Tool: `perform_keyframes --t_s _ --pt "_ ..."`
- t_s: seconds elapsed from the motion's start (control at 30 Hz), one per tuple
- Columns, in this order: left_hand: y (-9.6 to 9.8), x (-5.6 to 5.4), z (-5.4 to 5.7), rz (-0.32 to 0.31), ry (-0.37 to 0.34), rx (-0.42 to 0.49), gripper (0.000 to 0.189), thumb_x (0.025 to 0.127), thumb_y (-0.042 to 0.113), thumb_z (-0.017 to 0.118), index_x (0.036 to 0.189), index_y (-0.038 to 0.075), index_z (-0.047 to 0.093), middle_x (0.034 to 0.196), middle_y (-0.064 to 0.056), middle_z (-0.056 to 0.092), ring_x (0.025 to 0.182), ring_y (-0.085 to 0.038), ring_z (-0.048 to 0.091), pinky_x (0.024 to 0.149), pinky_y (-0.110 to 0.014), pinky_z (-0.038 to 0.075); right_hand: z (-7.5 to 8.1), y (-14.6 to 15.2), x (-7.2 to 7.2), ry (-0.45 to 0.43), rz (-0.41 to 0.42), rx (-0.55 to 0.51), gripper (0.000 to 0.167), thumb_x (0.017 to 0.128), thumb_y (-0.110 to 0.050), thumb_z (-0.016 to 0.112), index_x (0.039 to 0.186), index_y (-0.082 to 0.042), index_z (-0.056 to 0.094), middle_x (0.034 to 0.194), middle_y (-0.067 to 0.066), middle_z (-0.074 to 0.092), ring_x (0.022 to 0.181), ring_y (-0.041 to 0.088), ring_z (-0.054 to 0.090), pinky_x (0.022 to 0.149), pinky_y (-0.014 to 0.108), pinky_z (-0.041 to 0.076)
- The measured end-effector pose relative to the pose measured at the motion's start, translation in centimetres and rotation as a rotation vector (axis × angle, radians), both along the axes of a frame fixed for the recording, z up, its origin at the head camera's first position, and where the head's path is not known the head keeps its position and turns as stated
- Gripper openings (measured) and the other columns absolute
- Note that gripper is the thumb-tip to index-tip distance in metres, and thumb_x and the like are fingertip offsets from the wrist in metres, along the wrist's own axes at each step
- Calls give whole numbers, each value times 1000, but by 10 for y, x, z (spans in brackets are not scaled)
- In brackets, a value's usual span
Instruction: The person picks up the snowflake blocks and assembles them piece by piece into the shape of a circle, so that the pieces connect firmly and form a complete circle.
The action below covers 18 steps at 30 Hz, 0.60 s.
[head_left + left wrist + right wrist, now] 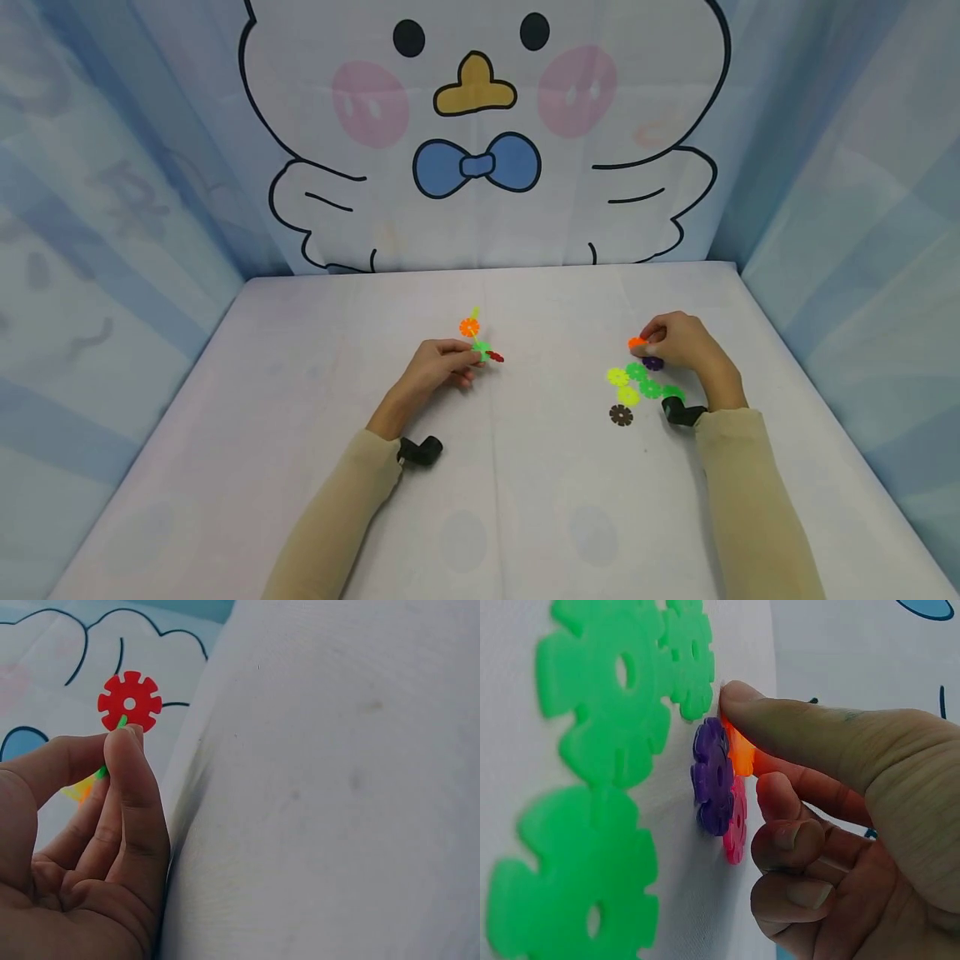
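Note:
My left hand pinches a green notched snowflake disc between thumb and fingers. A red disc is slotted onto it, and an orange disc and a yellow disc extend beyond it as one joined piece. Over the right of the table, my right hand pinches an orange disc at its edge, its other fingers curled. Beside that disc are a purple disc and a pink disc, the pink one partly hidden behind the purple.
Near my right hand lie several loose green discs, two yellow discs and a dark brown disc. The white-covered table meets a hanging cloth at the back, with blue curtains along both sides.

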<state>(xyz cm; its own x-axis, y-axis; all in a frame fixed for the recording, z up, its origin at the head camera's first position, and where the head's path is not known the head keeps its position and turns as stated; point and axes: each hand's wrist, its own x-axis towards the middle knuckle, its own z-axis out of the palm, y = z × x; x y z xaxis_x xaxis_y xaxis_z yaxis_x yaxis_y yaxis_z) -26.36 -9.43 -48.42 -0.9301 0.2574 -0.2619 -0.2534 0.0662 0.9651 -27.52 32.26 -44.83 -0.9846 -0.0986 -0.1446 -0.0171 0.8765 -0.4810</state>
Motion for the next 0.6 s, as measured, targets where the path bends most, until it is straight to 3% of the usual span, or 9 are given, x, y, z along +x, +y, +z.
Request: perform_keyframes --t_s 0.33,0.6 --pt "0 -1 0 -18 -3 5 28 99 14 75 120 -4 71 93 -5 79 65 -11 66 64 -22 61 5 -5 1 42 4 -52 13 96 -8 70 107 0 70 101 17 70 87 27 59 73 32 48" --pt "2 -1 -1 -3 2 20 27 98 13 75 118 -4 70 92 -4 78 63 -10 65 63 -22 61 6 -19 1 55 76 -167 18 97 -13 74 110 -1 76 94 14 77 76 19 63 68 28 51"
